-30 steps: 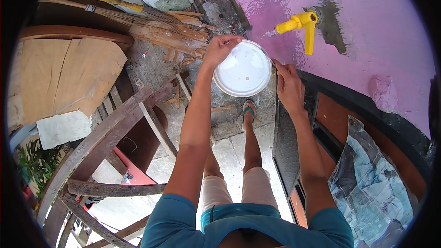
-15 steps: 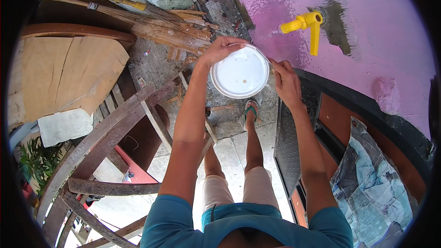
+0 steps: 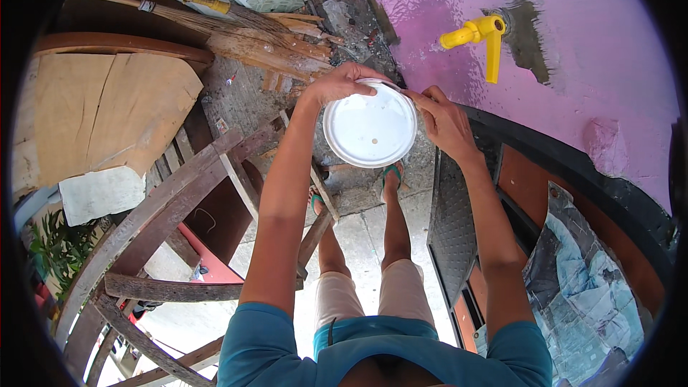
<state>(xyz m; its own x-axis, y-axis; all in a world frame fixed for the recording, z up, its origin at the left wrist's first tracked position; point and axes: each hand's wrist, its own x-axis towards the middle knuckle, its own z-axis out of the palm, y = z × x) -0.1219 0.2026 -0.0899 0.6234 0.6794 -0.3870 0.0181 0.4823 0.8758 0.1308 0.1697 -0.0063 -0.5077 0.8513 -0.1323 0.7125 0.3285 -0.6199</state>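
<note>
A round white plastic lid or shallow bowl (image 3: 370,127) is held out in front of me at chest height, above my feet. My left hand (image 3: 338,84) grips its upper left rim, fingers curled over the edge. My right hand (image 3: 444,118) holds its right rim. A yellow tap (image 3: 479,37) sticks out of the wet pink wall (image 3: 573,79) just up and right of the white piece, with no stream reaching it.
A weathered wooden frame (image 3: 165,201) lies at my left, with brown board panels (image 3: 107,115) behind. A straw broom with a yellow handle (image 3: 215,21) rests at the back. A dark metal mesh panel (image 3: 455,222) and a crumpled blue-grey cloth (image 3: 588,294) are at my right.
Both hands brought the white piece slightly down and left, away from the tap. The thin stream seen at the tap a second ago is gone.
</note>
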